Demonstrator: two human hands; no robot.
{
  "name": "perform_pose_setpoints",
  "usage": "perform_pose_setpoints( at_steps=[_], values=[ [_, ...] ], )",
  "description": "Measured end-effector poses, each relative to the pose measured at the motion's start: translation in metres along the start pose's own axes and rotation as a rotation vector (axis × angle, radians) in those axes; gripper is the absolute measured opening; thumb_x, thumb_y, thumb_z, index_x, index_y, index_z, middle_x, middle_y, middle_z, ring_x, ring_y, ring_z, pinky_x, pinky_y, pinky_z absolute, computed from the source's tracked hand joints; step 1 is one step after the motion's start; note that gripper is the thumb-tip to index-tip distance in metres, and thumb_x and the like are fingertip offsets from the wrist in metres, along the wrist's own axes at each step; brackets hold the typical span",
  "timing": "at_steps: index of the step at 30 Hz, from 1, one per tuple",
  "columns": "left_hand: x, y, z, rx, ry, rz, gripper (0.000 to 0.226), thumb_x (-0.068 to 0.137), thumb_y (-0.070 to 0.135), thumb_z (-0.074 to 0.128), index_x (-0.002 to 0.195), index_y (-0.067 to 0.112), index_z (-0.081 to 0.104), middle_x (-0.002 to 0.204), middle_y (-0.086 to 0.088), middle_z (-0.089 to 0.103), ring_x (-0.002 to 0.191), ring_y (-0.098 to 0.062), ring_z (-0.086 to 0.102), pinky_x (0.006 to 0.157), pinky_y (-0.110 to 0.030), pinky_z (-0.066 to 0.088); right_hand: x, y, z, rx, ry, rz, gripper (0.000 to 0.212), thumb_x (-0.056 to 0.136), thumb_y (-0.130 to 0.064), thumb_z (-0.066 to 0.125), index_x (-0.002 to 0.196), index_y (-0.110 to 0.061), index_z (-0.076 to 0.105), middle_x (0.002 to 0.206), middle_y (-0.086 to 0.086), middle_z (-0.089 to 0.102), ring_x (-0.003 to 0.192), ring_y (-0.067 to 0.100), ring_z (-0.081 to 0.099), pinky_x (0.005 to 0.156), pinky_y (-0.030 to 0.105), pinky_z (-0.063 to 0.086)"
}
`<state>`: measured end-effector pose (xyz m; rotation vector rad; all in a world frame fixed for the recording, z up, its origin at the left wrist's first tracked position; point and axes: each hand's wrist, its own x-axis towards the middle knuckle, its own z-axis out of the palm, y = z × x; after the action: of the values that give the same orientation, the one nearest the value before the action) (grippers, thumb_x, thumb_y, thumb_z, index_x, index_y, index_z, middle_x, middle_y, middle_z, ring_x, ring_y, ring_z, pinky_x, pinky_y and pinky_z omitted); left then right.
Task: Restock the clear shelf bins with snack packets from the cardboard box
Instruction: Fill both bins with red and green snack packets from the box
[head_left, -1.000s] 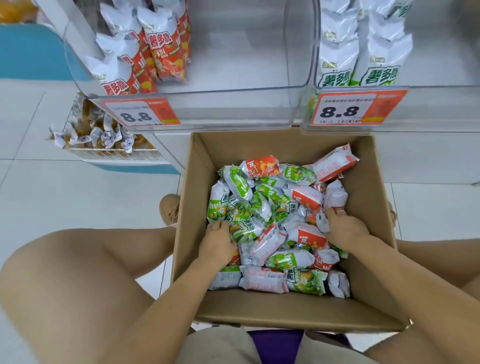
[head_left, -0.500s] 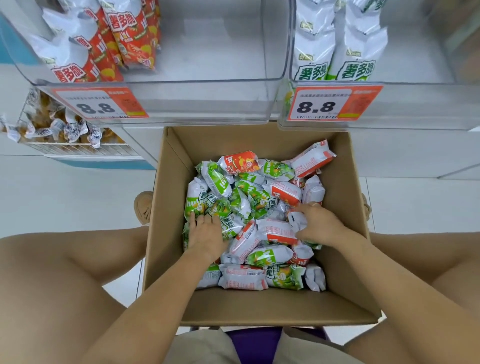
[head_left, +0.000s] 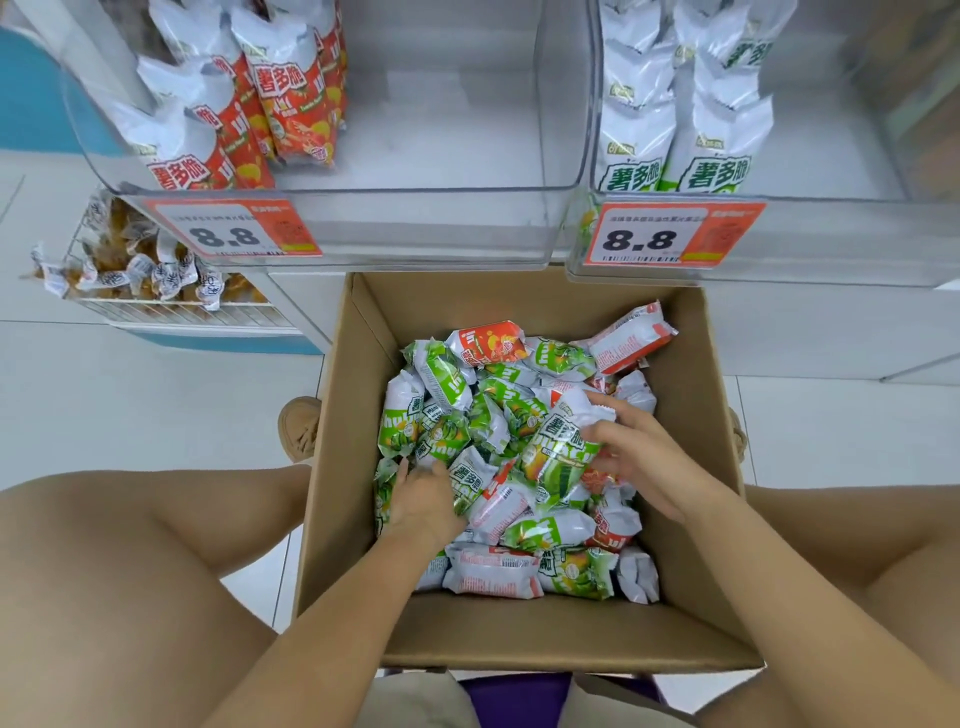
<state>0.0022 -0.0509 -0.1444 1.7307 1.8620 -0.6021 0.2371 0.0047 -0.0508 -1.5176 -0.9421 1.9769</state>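
An open cardboard box (head_left: 348, 457) sits between my knees, filled with several green and red snack packets (head_left: 498, 571). My right hand (head_left: 639, 457) grips a green packet (head_left: 558, 452), tilted up above the pile at the box's middle. My left hand (head_left: 423, 499) is closed on another green packet (head_left: 470, 480) at the pile's left. Above, the left clear bin (head_left: 415, 228) holds red packets (head_left: 291, 98) on its left side. The right clear bin (head_left: 831, 239) holds green packets (head_left: 675, 130) stacked at its left.
Orange 8.8 price tags (head_left: 234, 228) hang on both bin fronts. A white wire basket (head_left: 156, 306) of small wrapped snacks stands at the lower left. My bare knees flank the box, and a tan shoe (head_left: 298, 428) shows beside its left wall on the white tiled floor.
My right hand has pulled a green packet up out of the pile and turned it upright. My left hand has closed around a green packet at the left.
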Motion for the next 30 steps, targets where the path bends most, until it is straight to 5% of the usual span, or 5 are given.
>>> perform_pose_setpoints(
  at_steps=[6,11,17,27,30],
  values=[
    [-0.035,0.003,-0.033,-0.684,0.087,-0.174,0.049,0.079,0.043,0.072,0.104,0.018,0.038,0.086,0.009,0.055,0.085,-0.018,0.058,0.068,-0.027,0.043,-0.001,-0.002,0.010,0.135,0.043,-0.032,0.048,0.072,-0.028,0.058,0.120,-0.030,0.059,0.111,-0.001,0.061,0.093,0.017,0.057,0.080,0.032,0.047],
    [-0.056,0.021,-0.061,-1.413,-0.037,-0.027,0.045,0.075,0.033,0.081,0.109,0.026,0.053,0.107,0.011,0.062,0.097,-0.004,0.058,0.079,-0.020,0.046,-0.002,0.001,0.023,0.291,0.145,0.016,0.042,0.087,-0.024,0.053,0.126,-0.009,0.055,0.117,0.015,0.063,0.103,0.029,0.059,0.094,0.048,0.046],
    [-0.072,0.033,-0.076,-1.496,-0.041,0.096,0.099,0.058,0.057,0.085,0.141,0.026,0.040,0.134,0.011,0.056,0.121,-0.009,0.053,0.100,-0.031,0.045,-0.019,-0.001,0.049,0.365,0.135,0.090,0.034,0.095,-0.023,0.048,0.120,-0.005,0.062,0.108,0.012,0.071,0.093,0.027,0.067,0.087,0.042,0.052],
    [-0.103,0.056,-0.109,-1.574,0.013,0.085,0.095,0.080,0.059,0.061,0.153,0.026,0.012,0.159,0.005,0.016,0.143,-0.018,0.025,0.104,-0.029,0.030,-0.050,-0.019,0.045,0.243,0.085,0.014,0.067,0.062,-0.064,0.077,0.121,-0.035,0.062,0.125,-0.005,0.064,0.115,0.011,0.060,0.102,0.038,0.046],
    [-0.110,0.060,-0.137,-1.540,0.041,0.150,0.096,0.071,0.059,0.069,0.150,0.028,0.023,0.154,0.009,0.028,0.138,-0.014,0.034,0.112,-0.037,0.031,-0.065,-0.059,0.028,0.111,0.098,-0.160,0.011,0.088,-0.031,0.067,0.087,-0.037,0.059,0.083,-0.024,0.063,0.067,-0.019,0.060,0.061,0.005,0.048]
  ],
)
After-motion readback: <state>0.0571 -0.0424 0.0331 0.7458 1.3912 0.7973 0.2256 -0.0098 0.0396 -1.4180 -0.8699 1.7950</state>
